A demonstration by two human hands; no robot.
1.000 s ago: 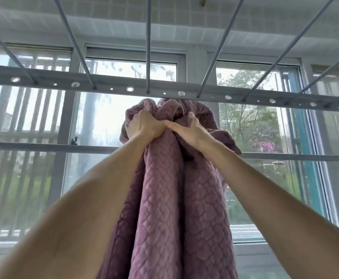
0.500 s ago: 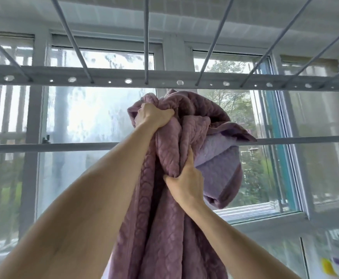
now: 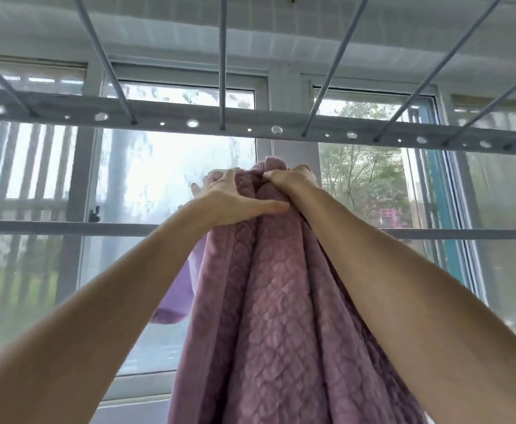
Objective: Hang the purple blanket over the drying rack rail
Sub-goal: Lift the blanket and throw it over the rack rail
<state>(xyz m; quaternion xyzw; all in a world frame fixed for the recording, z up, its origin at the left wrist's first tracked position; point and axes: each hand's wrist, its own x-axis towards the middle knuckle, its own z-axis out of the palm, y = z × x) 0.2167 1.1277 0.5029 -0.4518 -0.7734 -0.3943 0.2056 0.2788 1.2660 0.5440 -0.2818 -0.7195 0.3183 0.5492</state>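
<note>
Below the drying rack rail (image 3: 250, 130), both grips, left hand (image 3: 229, 203) and right hand (image 3: 293, 182), clutch the purple blanket (image 3: 275, 316) hanging vertically.

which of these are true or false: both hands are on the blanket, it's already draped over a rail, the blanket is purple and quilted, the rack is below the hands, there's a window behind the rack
1. Both hands are on the blanket: true. The left hand and the right hand hold the bunched top of the purple blanket.
2. It is already draped over a rail: false. Its top sits below the drying rack crossbar, not over any rail.
3. The blanket is purple and quilted: true.
4. The rack is below the hands: false. It is overhead.
5. A window is behind the rack: true, the window shows trees outside.
</note>
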